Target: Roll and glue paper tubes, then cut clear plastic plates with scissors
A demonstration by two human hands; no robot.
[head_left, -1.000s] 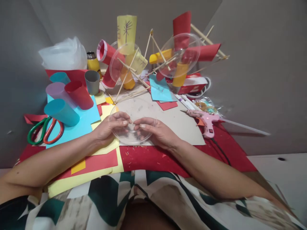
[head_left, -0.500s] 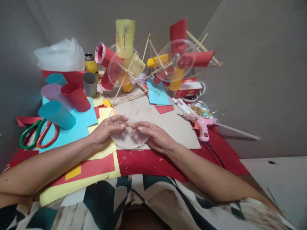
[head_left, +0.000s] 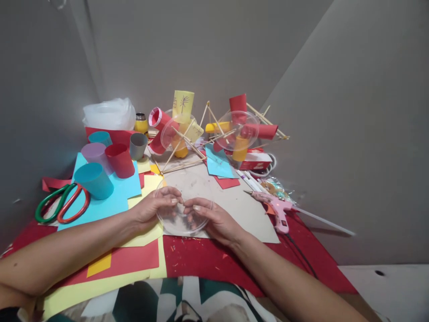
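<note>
Between my hands is a clear round plastic lid (head_left: 185, 182), held low over the grey board. My left hand (head_left: 160, 208) has its fingers closed at the lid's left side, the thumb and fingertips reaching near the centre. From the right, my right hand (head_left: 214, 218) grips it too, and some of its fingers show blurred through the plastic. The fingertips of both hands almost meet; whether something small sits between them is too unclear to tell. Under the lid lies the grey board (head_left: 246, 217), with yellow paper (head_left: 147, 232) by my left wrist.
Left are green-and-red-handled scissors (head_left: 63, 203) and several paper tubes, including a blue one (head_left: 95, 181). Two stick frames bear discs with paper tubes, one with a yellow tube (head_left: 183, 106), one with a red tube (head_left: 237, 108). Right lies a pink glue gun (head_left: 278, 206) with its cord.
The head view has tilted upward, so the table and everything on it appear lower and slightly smaller. Both hands keep nearly the same hold on the lid.
</note>
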